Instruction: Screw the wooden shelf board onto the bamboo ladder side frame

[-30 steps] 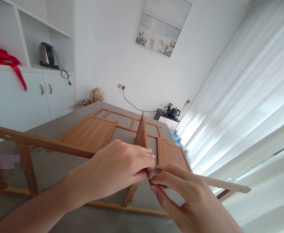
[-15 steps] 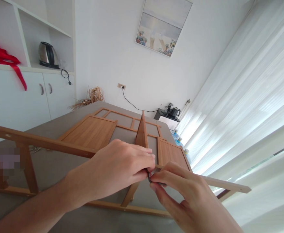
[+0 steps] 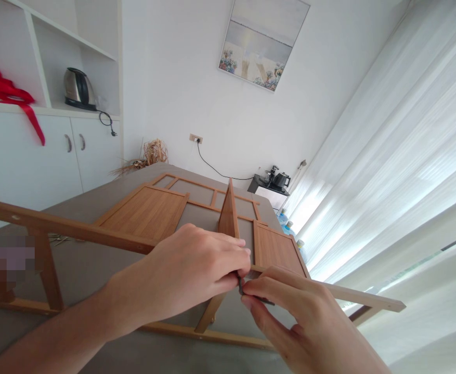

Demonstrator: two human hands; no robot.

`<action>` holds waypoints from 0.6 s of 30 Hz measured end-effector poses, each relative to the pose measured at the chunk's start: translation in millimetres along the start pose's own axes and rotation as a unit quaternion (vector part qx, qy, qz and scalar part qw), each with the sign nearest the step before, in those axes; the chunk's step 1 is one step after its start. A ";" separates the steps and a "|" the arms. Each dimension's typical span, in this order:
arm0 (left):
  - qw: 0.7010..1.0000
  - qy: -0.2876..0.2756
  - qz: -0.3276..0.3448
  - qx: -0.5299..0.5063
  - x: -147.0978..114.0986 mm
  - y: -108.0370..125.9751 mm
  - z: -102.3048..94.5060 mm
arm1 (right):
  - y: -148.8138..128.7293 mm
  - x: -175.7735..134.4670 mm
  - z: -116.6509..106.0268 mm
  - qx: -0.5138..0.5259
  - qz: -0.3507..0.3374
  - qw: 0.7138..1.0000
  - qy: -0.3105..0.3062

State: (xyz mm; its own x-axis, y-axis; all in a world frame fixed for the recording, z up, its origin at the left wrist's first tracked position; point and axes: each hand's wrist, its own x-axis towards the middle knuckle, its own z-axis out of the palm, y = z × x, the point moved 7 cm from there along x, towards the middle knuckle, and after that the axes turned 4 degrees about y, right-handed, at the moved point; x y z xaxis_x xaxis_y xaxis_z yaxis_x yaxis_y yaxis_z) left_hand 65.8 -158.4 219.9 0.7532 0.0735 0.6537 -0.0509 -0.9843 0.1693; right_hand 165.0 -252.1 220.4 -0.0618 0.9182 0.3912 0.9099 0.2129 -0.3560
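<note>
A thin dark L-shaped hex key (image 3: 265, 300) is pinched between the thumb and forefinger of my right hand (image 3: 309, 317). Its bent end reaches up to the thumb of my left hand (image 3: 196, 265). My left hand is closed over the long front rail of a wooden frame (image 3: 106, 234), with fingers curled over the top of the rail. What the tip of the key sits in is hidden by my left fingers. An upright wooden panel (image 3: 229, 210) stands just behind the hands.
Slatted wooden panels (image 3: 144, 210) and open frame parts lie on the grey-covered table (image 3: 91, 205). A lower rail (image 3: 212, 335) runs beneath my hands. White curtains (image 3: 415, 171) hang at the right. An electric kettle (image 3: 78, 88) stands on a shelf at the left.
The long arm of the hex key has swung slightly, and more of it shows below my right fingers. My left hand keeps its place on the rail.
</note>
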 end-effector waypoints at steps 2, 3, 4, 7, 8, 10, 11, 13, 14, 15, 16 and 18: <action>1.000 -0.002 0.001 0.000 -0.1 0.1 0.0 | 0.4 -0.2 -0.3 0.001 0.001 1.000 0.002; 1.000 -0.003 0.001 -0.001 -0.2 0.1 0.0 | 0.4 -0.2 -0.1 0.002 0.001 1.000 0.002; 1.000 -0.003 0.001 -0.002 -0.2 0.0 0.0 | 0.5 -0.1 0.4 0.003 0.001 1.000 0.000; 1.000 -0.006 -0.001 -0.010 -0.3 -0.6 0.8 | -0.6 0.5 1.4 0.004 -0.005 1.000 -0.003; 1.000 -0.007 -0.003 -0.012 -0.4 -0.9 1.2 | -0.9 0.6 1.6 0.003 -0.006 1.000 -0.003; 1.000 -0.007 -0.004 -0.011 -0.6 -1.5 1.7 | -1.0 0.6 1.6 0.000 -0.006 1.000 -0.002; 1.000 -0.005 -0.004 -0.009 -0.6 -1.6 1.7 | -0.8 0.4 1.5 -0.002 -0.004 1.000 0.000; 1.000 -0.002 0.000 -0.005 -0.9 -1.2 1.4 | -0.4 0.0 1.2 -0.004 -0.002 1.000 0.003; 1.000 -0.002 0.001 -0.004 -1.1 -1.1 1.5 | -0.4 -0.1 1.0 -0.004 -0.002 1.000 0.005; 1.000 -0.003 0.000 -0.005 -1.2 -1.2 1.5 | -0.5 -0.1 0.9 -0.004 -0.002 1.000 0.006; 1.000 -0.004 -0.002 -0.007 -1.4 -1.4 1.6 | -0.6 -0.1 0.8 -0.003 -0.003 1.000 0.008; 1.000 -0.009 -0.007 -0.011 -1.6 -2.0 2.0 | -0.6 0.0 0.7 -0.002 -0.003 1.000 0.010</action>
State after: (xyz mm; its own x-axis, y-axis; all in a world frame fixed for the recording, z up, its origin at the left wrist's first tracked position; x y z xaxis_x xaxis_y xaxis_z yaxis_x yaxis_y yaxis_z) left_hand 66.0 -156.8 217.0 0.7653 0.0845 0.6381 -0.0543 -0.9793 0.1949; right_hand 164.2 -252.0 220.0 -0.0599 0.9100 0.4103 0.9111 0.2178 -0.3500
